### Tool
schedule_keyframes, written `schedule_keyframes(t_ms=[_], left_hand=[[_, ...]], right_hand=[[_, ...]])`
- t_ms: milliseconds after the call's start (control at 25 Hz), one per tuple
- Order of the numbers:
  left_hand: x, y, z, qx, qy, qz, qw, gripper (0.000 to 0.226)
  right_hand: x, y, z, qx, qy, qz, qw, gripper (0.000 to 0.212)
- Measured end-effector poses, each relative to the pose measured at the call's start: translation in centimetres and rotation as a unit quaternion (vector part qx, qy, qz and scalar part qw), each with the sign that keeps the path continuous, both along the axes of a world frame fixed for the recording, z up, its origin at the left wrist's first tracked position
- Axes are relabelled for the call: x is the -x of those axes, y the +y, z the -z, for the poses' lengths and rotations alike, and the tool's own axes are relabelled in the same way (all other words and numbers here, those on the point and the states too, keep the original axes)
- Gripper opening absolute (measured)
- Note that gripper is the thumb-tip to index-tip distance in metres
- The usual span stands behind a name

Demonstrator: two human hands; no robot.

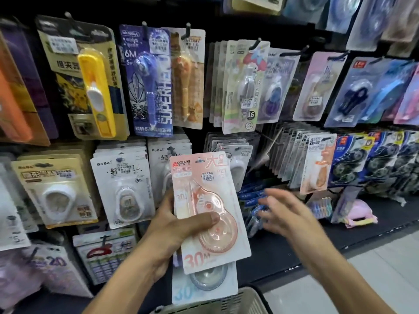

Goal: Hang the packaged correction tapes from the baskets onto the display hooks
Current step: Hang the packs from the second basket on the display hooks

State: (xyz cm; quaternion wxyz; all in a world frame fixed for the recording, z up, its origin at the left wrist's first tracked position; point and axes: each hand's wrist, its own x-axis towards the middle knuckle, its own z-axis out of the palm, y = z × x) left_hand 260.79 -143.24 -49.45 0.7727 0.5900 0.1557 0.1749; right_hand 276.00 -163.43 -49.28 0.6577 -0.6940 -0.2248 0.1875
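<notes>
Left hand (179, 225) pinched the pink correction tape pack (209, 209) upright, thumb across its blister, near the lower hooks; right hand (288, 211) was spread and empty, blurred. Risk: thumb-only grip could let the stack slide, since a blue pack (204, 284) sat behind. Count: apparently two packs held, one basket (226, 302).

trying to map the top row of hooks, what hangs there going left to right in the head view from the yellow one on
Yellow pen-shaped correction tape on a beige card → dark blue card marked 6M → orange-brown tape on a pale card → white card with an umbrella cartoon → pink card with a small round tape
</notes>
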Motion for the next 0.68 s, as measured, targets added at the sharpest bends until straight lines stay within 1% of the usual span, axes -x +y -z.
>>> schedule_keyframes(t_ms=[40,80,120,200,240,320,360,400,480,520,600,680], left_hand=[[-0.2,-0.2,0.0,-0.002,0.000,-0.004,1.000,0.094],[-0.3,-0.3,0.1,0.002,-0.001,-0.002,1.000,0.095],[-0.3,-0.4,0.1,0.011,-0.005,0.008,1.000,0.098],[-0.3,-0.4,0.0,0.033,-0.020,0.030,0.999,0.102],[-0.3,-0.3,0.2,0.039,-0.030,0.035,0.998,0.096],[-0.4,-0.1,0.3,0.032,-0.046,0.033,0.998,0.068],[-0.5,-0.1,0.3,0.028,-0.050,0.026,0.998,0.055],[-0.6,0.0,0.3,0.028,-0.049,0.014,0.998,0.047],[-0.5,0.2,0.5,0.038,-0.044,-0.006,0.998,0.043],[-0.4,0.4,0.4,0.040,-0.044,-0.013,0.998,0.043],[-0.3,0.7,0.3,0.041,-0.048,-0.009,0.998,0.047],[-0.2,0.7,0.3,0.038,-0.052,0.001,0.998,0.051]], right_hand=[[2.2,0.7,0.1,0.011,-0.005,-0.087,0.996,0.053],[4.1,1.4,0.2,0.015,-0.005,-0.142,0.990,0.056],[5.5,2.1,0.2,0.004,0.000,-0.154,0.988,0.055],[6.1,2.8,0.4,-0.050,0.044,-0.117,0.991,0.046],[5.8,2.9,0.4,-0.081,0.075,-0.104,0.988,0.042],[4.4,2.4,-0.2,-0.145,0.124,-0.069,0.979,0.038],[3.4,1.9,-0.6,-0.167,0.133,-0.029,0.977,0.039],[2.1,1.4,-0.8,-0.175,0.130,0.023,0.976,0.042],[-0.5,0.2,-1.0,-0.150,0.109,0.116,0.976,0.042],[-1.6,-0.5,-0.9,-0.129,0.096,0.143,0.977,0.038],[-3.2,-1.3,-0.5,-0.094,0.077,0.180,0.976,0.033],[-4.0,-1.6,-0.4,-0.080,0.083,0.197,0.974,0.037]])
